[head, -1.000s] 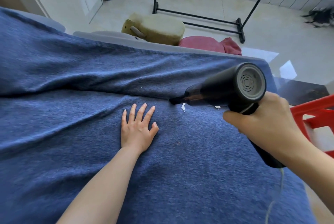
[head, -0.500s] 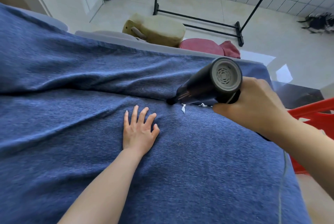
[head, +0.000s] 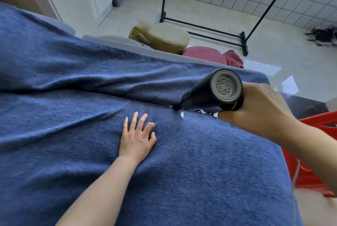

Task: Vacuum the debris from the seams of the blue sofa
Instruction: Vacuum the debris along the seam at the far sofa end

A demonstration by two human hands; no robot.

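Observation:
The blue sofa [head: 73, 134] fills most of the view, with a seam running across between the back cushion and the seat. My right hand [head: 259, 109] grips a black handheld vacuum [head: 209, 92]; its grey rear vent faces me and its narrow nozzle tip touches the seam. Small white scraps of debris [head: 181, 115] lie on the seat along the seam, just below the nozzle and partly under the vacuum body. My left hand [head: 136, 136] rests flat on the seat, fingers spread, a little left of the debris.
A red plastic stool [head: 310, 171] stands to the right of the sofa. Behind the sofa on the tiled floor are an olive cushion [head: 164, 38], a pink cushion [head: 206, 55] and a black clothes rack [head: 204, 29]. A thin cord [head: 296, 171] hangs below my right arm.
My right hand and the vacuum have shifted left and lower toward the seam, the vacuum's rear now facing me more directly. My left hand has stayed in place on the seat.

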